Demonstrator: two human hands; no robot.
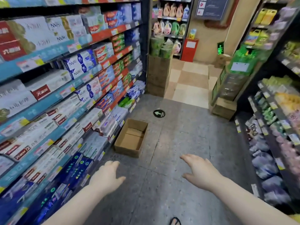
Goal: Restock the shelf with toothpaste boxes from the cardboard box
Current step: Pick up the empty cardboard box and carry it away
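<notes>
On the aisle floor (186, 135) the cardboard box (132, 138) was found empty and the shelf (34, 111) beside it packed with toothpaste boxes (103, 75), so restocking was judged done; left hand (108, 176) and right hand (200, 171) were held open

i see through one wide-angle head camera, tilted forward and down along the aisle floor (186, 143). the toothpaste shelf (37, 109) runs close by at 9 o'clock, the cardboard box (130, 138) sits just left of centre, and the left hand (108, 176) and right hand (201, 171) come in near the lens from 6 o'clock.
</notes>
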